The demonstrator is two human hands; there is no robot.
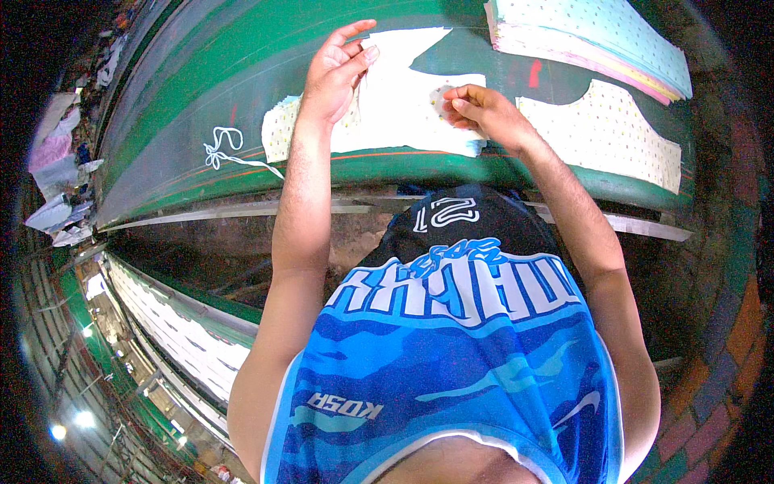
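A green desk (201,97) fills the upper view. Across its middle lies a white cloth pile (395,93), beneath and between the two hands; its glare hides individual layers. Beyond, to the right, sits a pastel cloth stack (588,40); nearer, a dotted cloth piece (601,133) lies beside the pile. The left hand (329,85) is half-curled at the pile's left edge, the right hand (493,117) bent over its right side; whether either pinches cloth, I cannot tell. Uneven pulling could skew the layers, and a sweeping forearm could snag the smallest thing, a looped white cord (216,155).
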